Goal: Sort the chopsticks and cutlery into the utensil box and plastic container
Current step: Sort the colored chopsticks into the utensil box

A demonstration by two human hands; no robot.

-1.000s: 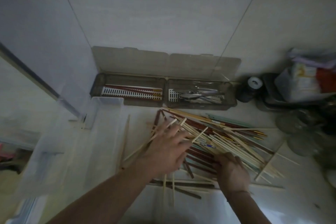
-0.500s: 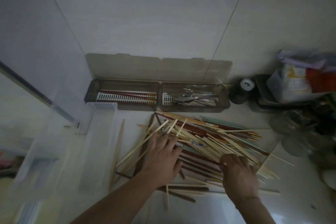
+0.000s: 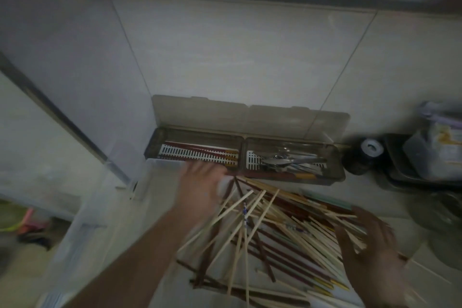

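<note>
A loose pile of pale wooden and dark red chopsticks lies on the white counter. Behind it the brown utensil box stands with its lid up; red chopsticks fill its left compartment and metal cutlery its right. A clear plastic container sits at the left. My left hand, blurred, is at the box's front edge and seems to grip a dark red chopstick that runs right along the rim. My right hand hovers with spread fingers over the pile's right side.
A dark jar with a white cap stands right of the box. Further right, a dark tray holds bags, and glass lids lie below it. Tiled wall rises directly behind the box.
My left hand has left the pile and moved up to the box's front edge with a red chopstick. My right hand has opened and lifted off the pile. The view has tilted up.
</note>
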